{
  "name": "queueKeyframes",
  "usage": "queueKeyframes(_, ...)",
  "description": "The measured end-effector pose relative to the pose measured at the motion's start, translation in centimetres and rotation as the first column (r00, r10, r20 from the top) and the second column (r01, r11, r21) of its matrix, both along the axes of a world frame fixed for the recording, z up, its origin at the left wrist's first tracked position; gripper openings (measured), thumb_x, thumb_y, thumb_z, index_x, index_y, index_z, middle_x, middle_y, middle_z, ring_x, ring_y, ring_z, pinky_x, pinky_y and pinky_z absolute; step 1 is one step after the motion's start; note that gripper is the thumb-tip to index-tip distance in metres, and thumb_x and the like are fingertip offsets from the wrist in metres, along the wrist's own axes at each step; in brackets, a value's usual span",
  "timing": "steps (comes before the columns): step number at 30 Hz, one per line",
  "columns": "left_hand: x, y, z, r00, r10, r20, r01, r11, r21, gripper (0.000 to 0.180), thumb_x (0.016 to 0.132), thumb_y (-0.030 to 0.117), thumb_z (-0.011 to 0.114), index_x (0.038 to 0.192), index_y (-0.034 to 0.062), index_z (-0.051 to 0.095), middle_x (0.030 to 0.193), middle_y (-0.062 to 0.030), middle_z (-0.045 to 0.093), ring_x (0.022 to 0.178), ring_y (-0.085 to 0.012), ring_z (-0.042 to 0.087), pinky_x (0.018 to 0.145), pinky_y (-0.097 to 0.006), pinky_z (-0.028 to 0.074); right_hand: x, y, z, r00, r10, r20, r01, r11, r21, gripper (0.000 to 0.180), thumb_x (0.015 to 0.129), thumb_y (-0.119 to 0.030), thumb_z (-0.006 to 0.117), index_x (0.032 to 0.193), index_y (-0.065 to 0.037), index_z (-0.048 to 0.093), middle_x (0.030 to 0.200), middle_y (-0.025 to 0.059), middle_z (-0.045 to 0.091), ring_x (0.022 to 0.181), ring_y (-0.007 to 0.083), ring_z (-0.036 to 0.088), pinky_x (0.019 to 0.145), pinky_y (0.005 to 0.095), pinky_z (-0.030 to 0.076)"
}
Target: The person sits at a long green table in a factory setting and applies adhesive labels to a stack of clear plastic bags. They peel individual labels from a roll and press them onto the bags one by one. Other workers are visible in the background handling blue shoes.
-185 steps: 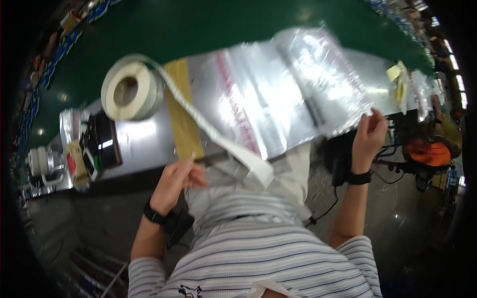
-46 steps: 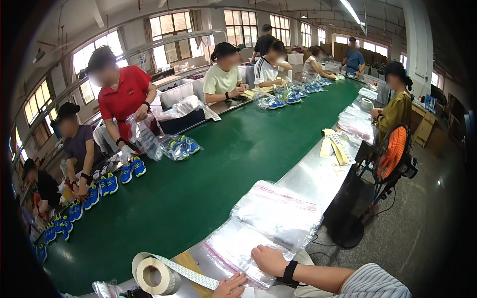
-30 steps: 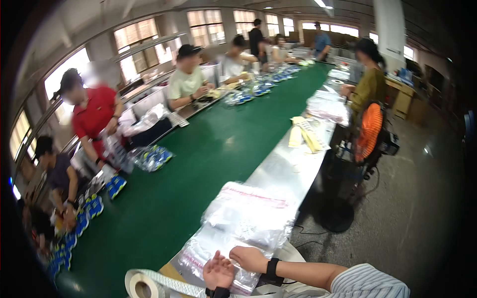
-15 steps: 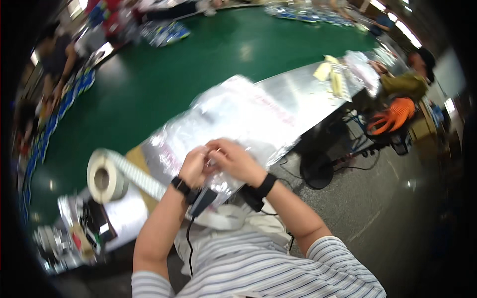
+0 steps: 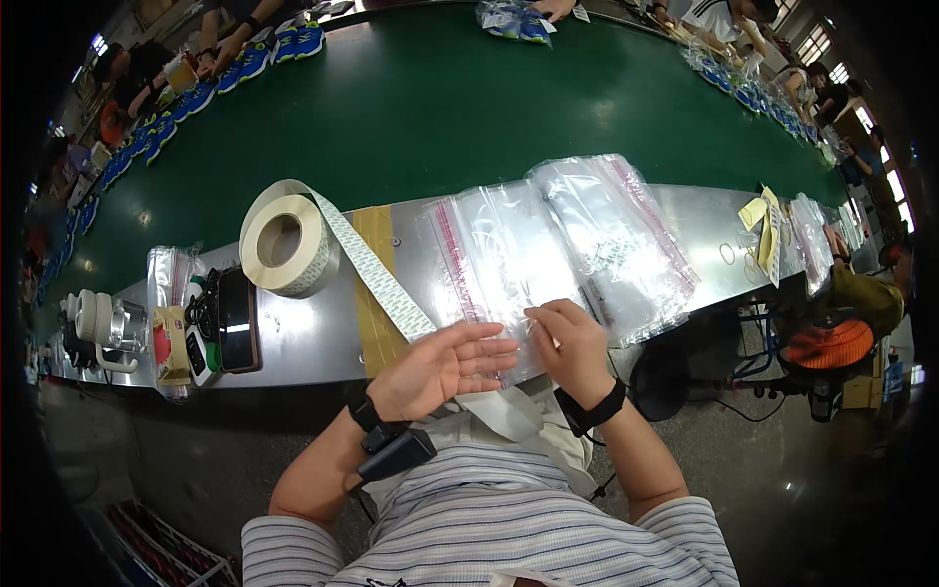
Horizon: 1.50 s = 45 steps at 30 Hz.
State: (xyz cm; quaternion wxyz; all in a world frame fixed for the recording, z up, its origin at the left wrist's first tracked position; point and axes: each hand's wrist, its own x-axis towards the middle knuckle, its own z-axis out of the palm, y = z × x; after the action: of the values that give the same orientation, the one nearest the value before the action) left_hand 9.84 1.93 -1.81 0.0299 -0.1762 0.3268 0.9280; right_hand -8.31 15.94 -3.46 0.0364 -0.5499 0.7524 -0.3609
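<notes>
I see a steel bench [image 5: 303,342] beside a green belt [image 5: 440,108]. On the bench: roll of label tape [image 5: 284,240], tan strip [image 5: 374,284], clear plastic bags [image 5: 558,245], dark phone [image 5: 238,320], yellow slips [image 5: 761,217]. Blue shoes [image 5: 186,98] sit on the belt.

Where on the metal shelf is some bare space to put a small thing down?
Bare metal lies between the black phone and the tan tape strip, below the large roll of white label tape. Another bare patch lies between the pile of clear plastic bags and the yellow paper slips. It is crowded around both hands.
</notes>
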Motion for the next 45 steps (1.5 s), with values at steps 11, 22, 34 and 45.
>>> queueKeyframes(11, 8.1, 1.1, -2.7, 0.914, 0.119, 0.388, -0.033, 0.975, -0.221, 0.039, 0.100, 0.026, 0.037, 0.108, -0.0043, 0.059, 0.092, -0.0162, 0.067, 0.079, -0.0220, 0.067, 0.072, -0.031, 0.054, -9.9, 7.6, 1.7, 0.661, -0.741, -0.123, 0.744, 0.668, -0.024, 0.029, 0.078, -0.016, 0.070, 0.101, -0.001, 0.059, 0.105, 0.0107, 0.057, 0.093, 0.0265, 0.055, 0.080, 0.0373, 0.046)
queueKeyframes(22, -6.9, -4.0, -0.5, 0.963, 0.270, 0.015, -0.160, 0.615, -0.772, 0.068, 0.092, 0.011, 0.054, 0.146, -0.0012, 0.014, 0.133, -0.0177, 0.043, 0.113, -0.0170, 0.053, 0.087, -0.024, 0.046, -10.3, 1.8, 4.3, 0.866, -0.334, -0.373, 0.233, 0.929, -0.289, 0.008, 0.074, -0.005, 0.067, 0.081, -0.006, 0.064, 0.088, 0.0081, 0.065, 0.085, 0.0269, 0.060, 0.075, 0.0371, 0.048)
queueKeyframes(34, 7.8, -0.2, -1.8, 0.823, -0.025, 0.568, 0.295, 0.873, -0.388, 0.045, 0.100, 0.035, 0.038, 0.110, -0.0026, 0.060, 0.099, -0.0144, 0.067, 0.086, -0.0201, 0.066, 0.073, -0.027, 0.051, -9.3, 5.4, 2.9, 0.707, -0.349, -0.616, 0.350, 0.929, -0.125, 0.027, 0.079, -0.002, 0.061, 0.105, -0.005, 0.061, 0.114, 0.0112, 0.058, 0.110, 0.0304, 0.052, 0.098, 0.0446, 0.036)
queueKeyframes(45, 5.3, 3.5, -1.5, 0.955, 0.113, 0.275, 0.014, 0.907, -0.420, 0.023, 0.094, 0.022, 0.057, 0.095, 0.0006, 0.065, 0.079, -0.0016, 0.063, 0.066, -0.0058, 0.057, 0.060, -0.019, 0.047, 5.0, 1.3, 1.6, 0.484, 0.046, 0.874, -0.337, 0.931, 0.137, 0.017, 0.090, -0.015, 0.059, 0.100, -0.002, 0.062, 0.083, 0.0088, 0.063, 0.070, 0.0158, 0.061, 0.063, 0.0266, 0.048)
